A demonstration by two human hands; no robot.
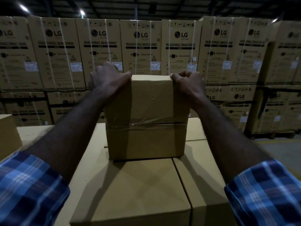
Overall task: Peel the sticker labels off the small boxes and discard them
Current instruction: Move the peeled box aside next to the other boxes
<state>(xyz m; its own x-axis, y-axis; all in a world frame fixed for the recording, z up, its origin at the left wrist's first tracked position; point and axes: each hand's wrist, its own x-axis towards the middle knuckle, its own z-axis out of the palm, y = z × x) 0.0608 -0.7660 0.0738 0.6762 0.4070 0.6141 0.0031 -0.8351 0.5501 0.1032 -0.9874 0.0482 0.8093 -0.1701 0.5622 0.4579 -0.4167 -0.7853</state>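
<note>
Both hands gripped the far top edge of a small box. The left hand curled its fingers over the box's far left corner, and the right hand curled over the far right corner, thumb tip on the top edge. Both forearms reached forward from rolled blue plaid sleeves.

The small box stood upright on the top of a larger carton, with another carton touching that one on the right. A band of clear tape ran across the face turned toward the person; no sticker label showed on that face.

Another brown box sat at the left edge. Behind, well apart, stood stacked rows of washing machine cartons with white straps and small white labels, under dim ceiling lights.
</note>
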